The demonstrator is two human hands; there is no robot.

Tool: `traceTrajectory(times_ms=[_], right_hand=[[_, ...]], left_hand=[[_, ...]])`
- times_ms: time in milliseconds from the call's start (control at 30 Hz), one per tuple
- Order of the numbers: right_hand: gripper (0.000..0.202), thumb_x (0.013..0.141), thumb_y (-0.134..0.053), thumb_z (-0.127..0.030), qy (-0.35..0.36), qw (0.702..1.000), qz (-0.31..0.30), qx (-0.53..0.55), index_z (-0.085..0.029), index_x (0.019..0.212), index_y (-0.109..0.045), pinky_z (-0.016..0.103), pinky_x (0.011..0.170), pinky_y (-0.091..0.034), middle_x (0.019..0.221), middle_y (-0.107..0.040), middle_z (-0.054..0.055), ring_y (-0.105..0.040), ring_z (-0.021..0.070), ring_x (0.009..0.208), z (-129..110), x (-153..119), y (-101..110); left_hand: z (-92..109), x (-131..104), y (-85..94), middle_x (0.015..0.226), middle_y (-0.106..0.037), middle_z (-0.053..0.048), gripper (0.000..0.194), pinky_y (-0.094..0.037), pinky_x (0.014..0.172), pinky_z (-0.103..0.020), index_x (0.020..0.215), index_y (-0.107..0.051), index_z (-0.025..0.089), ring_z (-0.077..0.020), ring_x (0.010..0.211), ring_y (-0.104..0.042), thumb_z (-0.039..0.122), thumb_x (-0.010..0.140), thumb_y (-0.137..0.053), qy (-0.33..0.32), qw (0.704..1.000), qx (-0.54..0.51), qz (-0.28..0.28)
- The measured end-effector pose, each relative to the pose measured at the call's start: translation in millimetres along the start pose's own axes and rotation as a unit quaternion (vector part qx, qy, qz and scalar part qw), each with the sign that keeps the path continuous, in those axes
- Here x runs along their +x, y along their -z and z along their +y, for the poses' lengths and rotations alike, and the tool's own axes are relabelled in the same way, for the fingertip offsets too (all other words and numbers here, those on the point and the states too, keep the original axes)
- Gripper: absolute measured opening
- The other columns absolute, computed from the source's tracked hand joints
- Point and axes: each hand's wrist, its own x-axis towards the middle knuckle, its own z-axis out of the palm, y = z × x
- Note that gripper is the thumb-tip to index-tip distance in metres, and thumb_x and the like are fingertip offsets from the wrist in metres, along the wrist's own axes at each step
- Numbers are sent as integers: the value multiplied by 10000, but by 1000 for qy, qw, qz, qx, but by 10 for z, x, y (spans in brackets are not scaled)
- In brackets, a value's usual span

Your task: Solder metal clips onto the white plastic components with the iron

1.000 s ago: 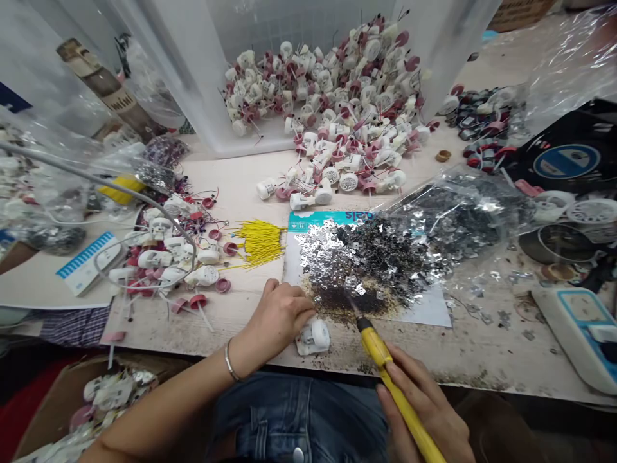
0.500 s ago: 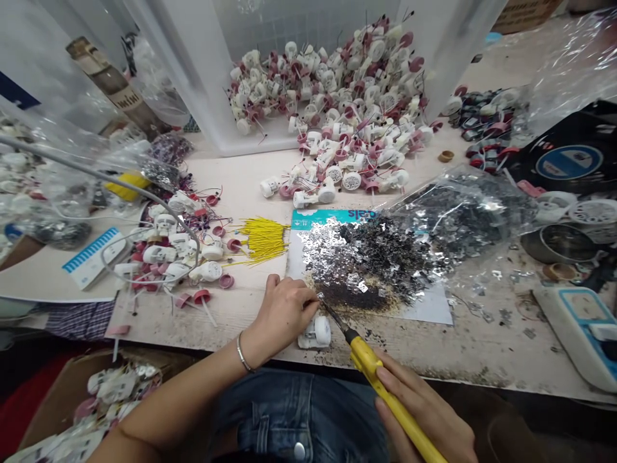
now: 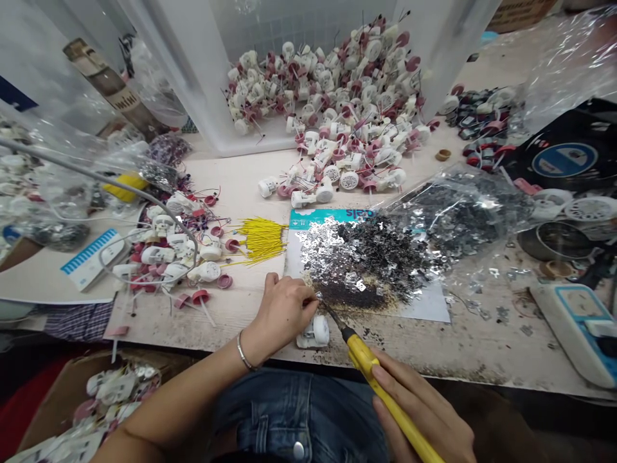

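Observation:
My right hand [image 3: 421,408] is wrapped round the yellow handle of a soldering iron [image 3: 362,355]. The iron's dark tip points up and left, meeting the fingertips of my left hand [image 3: 285,307]. Those fingers are pinched on a small shiny metal piece [image 3: 319,296], partly hidden by the fingers. Just below the pinch, a white plastic part [image 3: 318,331] with a round end lies on the table near its front edge. Right beyond the hands is a heap of small silver and black metal pieces [image 3: 371,247] on a white and teal sheet [image 3: 429,308].
Yellow wires [image 3: 263,239] lie in a bundle left of the heap. White and pink assemblies [image 3: 349,151] spill from a clear bin [image 3: 202,122] at the back; more [image 3: 166,257] lie left. A power strip [image 3: 576,334] stands right, and a grey cable [image 3: 110,179] loops in from the left.
The whole view has shifted very slightly. Both hands, the iron and the white plastic part keep the same positions relative to each other.

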Motion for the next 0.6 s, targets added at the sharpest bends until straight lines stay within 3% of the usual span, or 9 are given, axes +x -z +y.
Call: traceTrajectory(times_ms=[100,267,333,467,600], right_hand=[[395,802,-570,-54,-19,1000,1,-5,-176,1173,-634,318,836,-603,1145,-679,84,-675,207,1028,-14,-10,-9],[353,766,-619,-27,-51,988,142,44,-171,1088,-625,290,737,-630,1266,-603,93,-692,217,999,-30,25,-254],[207,799,-582,-15,-90,982,144,85,-183,909,-631,280,737,-629,1366,-500,82,-695,190,986,-52,89,-430],[134,770,-673,-74,-38,994,84,55,-159,762,-569,218,746,-615,1309,-487,87,-686,161,966,-82,206,-700],[150,759,-669,-32,-29,992,123,14,-157,756,-584,184,742,-607,1255,-508,79,-685,127,925,-39,182,-682]], left_hand=[[5,-2,5,810,-719,-36,215,-257,785,-385,760,-721,203,-208,837,-609,226,878,-542,1,1000,4,-6],[-12,-8,-10,810,-719,-28,210,-252,779,-380,758,-717,204,-201,837,-618,243,878,-549,-1,1000,0,-1],[-18,-8,-17,809,-719,-28,206,-256,782,-375,758,-715,202,-197,828,-622,251,876,-553,2,1000,-2,2],[-8,-26,-22,827,-724,-37,193,-272,789,-368,795,-711,197,-199,823,-625,257,883,-551,4,1000,-4,0],[-7,-61,-19,837,-733,-24,230,-301,778,-343,807,-717,205,-177,810,-629,281,921,-532,-47,996,-64,-36]])
